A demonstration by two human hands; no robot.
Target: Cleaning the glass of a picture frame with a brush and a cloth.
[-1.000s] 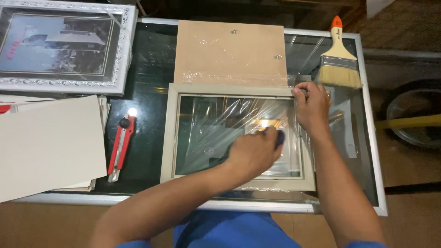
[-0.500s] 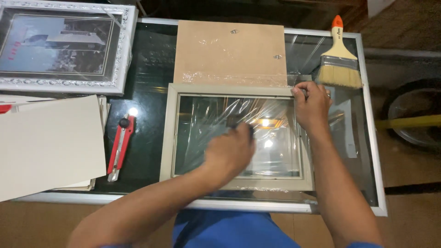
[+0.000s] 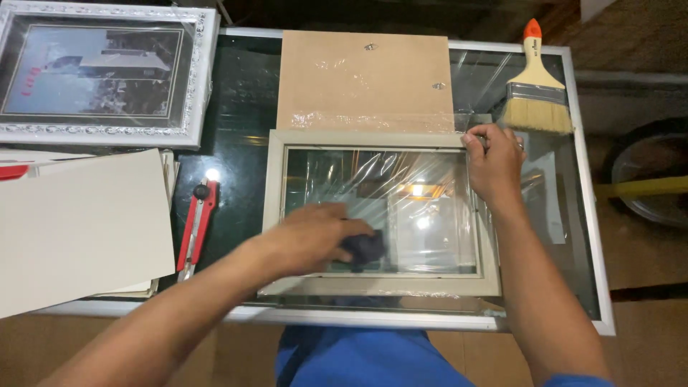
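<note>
Since half a second ago the left hand (image 3: 312,236) has been slid lower and further left across the glass, and it is now seen near the bottom edge of the pane, where a second ago it was up near the right side. The dark cloth (image 3: 364,249) is pinched in curled, closed fingers and pressed flat on the glass. The right hand (image 3: 493,163) has not been shifted: it is kept at the upper right corner of the pale frame (image 3: 276,193), fingers bent over the rail; whether the rail is actually gripped or only pressed cannot be told.

From the left, a large cream sheet (image 3: 79,229) is laid over the table's near corner, and above it a silver ornate framed picture (image 3: 107,72) is lying flat. Just right of the sheet a red utility knife (image 3: 197,226) is seen on the dark glass table (image 3: 236,107). The pale frame is placed at the middle of the table, face up, near the front edge. It is rectangular, with a plain off-white border, and its pane is covered in wrinkled clear film that is catching bright glare. A brown backing board (image 3: 365,79) is tucked just behind it, touching its far rail. At the far right corner a paintbrush (image 3: 536,89) with a wooden handle and orange tip is resting
</note>
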